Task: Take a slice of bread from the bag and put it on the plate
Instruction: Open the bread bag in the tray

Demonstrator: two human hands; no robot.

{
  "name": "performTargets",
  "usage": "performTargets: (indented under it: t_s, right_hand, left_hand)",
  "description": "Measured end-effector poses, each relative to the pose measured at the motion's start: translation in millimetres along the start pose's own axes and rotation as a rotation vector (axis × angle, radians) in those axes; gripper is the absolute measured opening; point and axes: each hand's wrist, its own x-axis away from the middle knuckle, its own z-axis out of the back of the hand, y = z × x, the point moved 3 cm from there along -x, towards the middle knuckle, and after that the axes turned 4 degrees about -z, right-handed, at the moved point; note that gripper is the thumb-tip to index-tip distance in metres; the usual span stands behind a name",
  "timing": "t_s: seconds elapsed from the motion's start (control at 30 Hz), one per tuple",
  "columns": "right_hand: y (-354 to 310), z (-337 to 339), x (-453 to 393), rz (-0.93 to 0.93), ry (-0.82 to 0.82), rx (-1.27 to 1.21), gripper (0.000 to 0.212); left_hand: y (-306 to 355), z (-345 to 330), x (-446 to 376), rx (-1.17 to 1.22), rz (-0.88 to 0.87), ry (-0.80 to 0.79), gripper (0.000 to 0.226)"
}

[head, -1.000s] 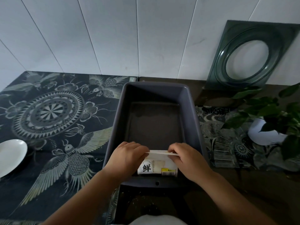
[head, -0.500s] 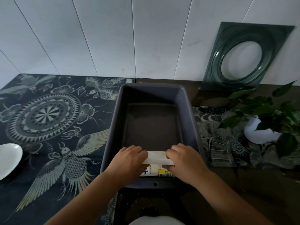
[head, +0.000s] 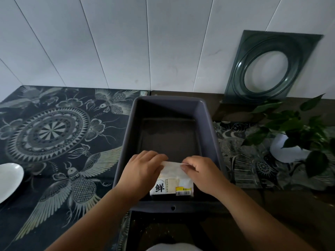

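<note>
While the bread bag [head: 172, 184] sits inside the grey bin [head: 208, 124], my left hand [head: 143, 171] and right hand [head: 201, 172] pinch its top edge.

Centre of the frame, the tub [head: 168, 113] sits on the table [head: 282, 211], and the bread bag [head: 172, 182] stands inside it, at its near end. The left hand [head: 143, 171] and right hand [head: 201, 173] are on the bag's top, one at each side. Far left edge, well apart from the tub, the plate [head: 9, 180] lies on the patterned mat [head: 54, 134]. Right side, the potted plant [head: 297, 138] stands on the table. Upper right, behind the plant, the square panel [head: 272, 66] leans against the wall [head: 126, 42].
</note>
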Motion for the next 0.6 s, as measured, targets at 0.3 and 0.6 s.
performTargets:
  t_s: [0.3,0.6]
  right_hand:
    - [6,-4,5,-0.235,-0.152,-0.330,0.023]
    - [-6,18,-33,0.012,0.113,0.163,0.013]
  left_hand:
    - [9,-13,17,-0.085,-0.146,-0.005,0.010]
    - [31,7,38,-0.042,-0.357,-0.131,0.007]
